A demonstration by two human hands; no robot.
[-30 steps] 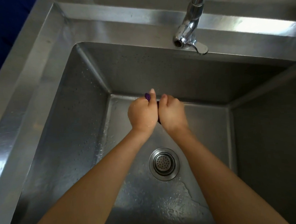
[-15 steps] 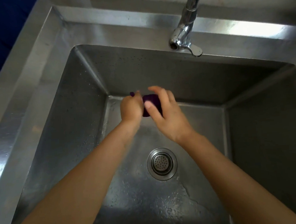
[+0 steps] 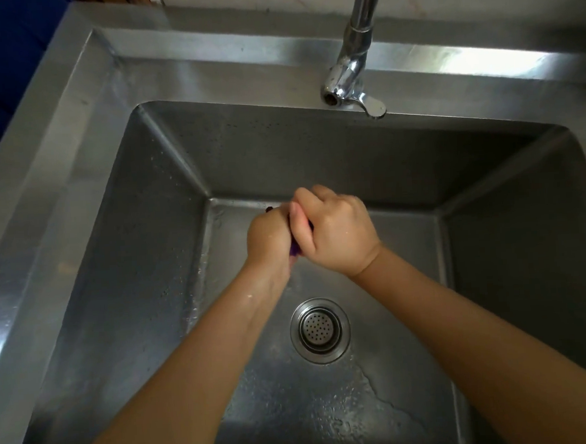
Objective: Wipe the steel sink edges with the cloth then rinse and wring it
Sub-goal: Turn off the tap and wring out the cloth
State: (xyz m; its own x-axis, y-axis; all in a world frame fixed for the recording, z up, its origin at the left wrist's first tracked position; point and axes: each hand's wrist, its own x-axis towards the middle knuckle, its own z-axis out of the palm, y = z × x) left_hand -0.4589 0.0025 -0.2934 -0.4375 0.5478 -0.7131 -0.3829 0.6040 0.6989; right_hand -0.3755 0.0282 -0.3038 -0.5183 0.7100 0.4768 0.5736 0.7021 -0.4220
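Observation:
Both of my hands are clenched together over the middle of the steel sink basin (image 3: 142, 251), squeezing a small purple cloth (image 3: 295, 251). My left hand (image 3: 267, 237) grips it from the left, my right hand (image 3: 337, 233) wraps over it from the right. Only a sliver of purple shows between the palms and a dark tip pokes out at the top; the rest is hidden. No water runs from the chrome faucet (image 3: 344, 81) above.
The round drain strainer (image 3: 320, 330) lies below my hands in the wet basin floor, with droplets and a puddle near it. The flat steel rim (image 3: 56, 140) runs along the left and back. The faucet lever (image 3: 373, 107) juts right over the back wall.
My right hand, which had opened around the cloth half a second ago, has closed over it again, and both fists have pressed together.

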